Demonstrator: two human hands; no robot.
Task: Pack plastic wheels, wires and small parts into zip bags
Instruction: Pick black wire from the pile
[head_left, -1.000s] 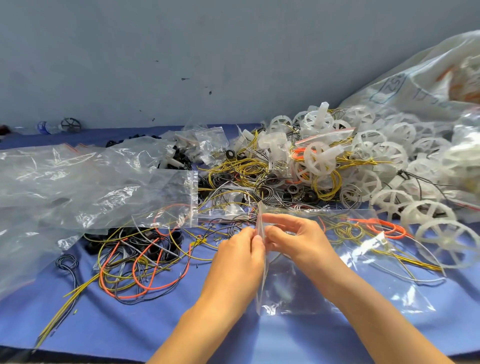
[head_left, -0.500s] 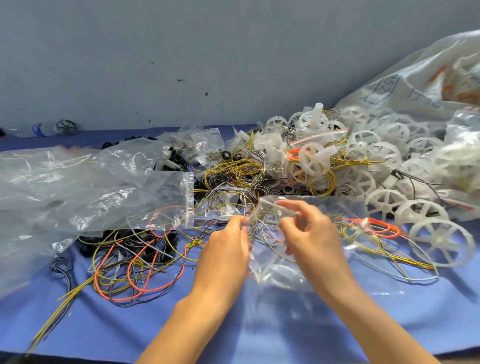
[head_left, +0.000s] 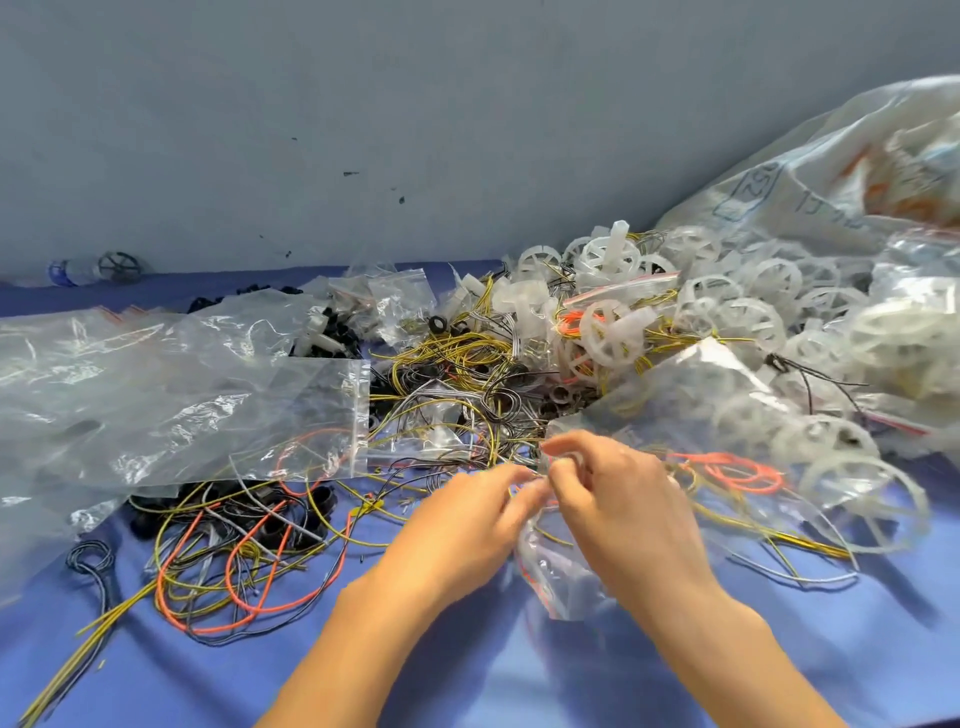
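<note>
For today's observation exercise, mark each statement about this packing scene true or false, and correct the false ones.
1. Both hands pinch the same small clear zip bag. True: the left hand and right hand meet on the zip bag.
2. The table is covered in a red cloth. False: the cloth is blue.
3. The white plastic wheels are heaped on the right side. True: the wheels pile up there.
4. A tangle of orange, yellow and black wires lies left of the hands. True: the wires lie there.
5. The wall behind the table is bright yellow. False: the wall is grey-blue.
</note>
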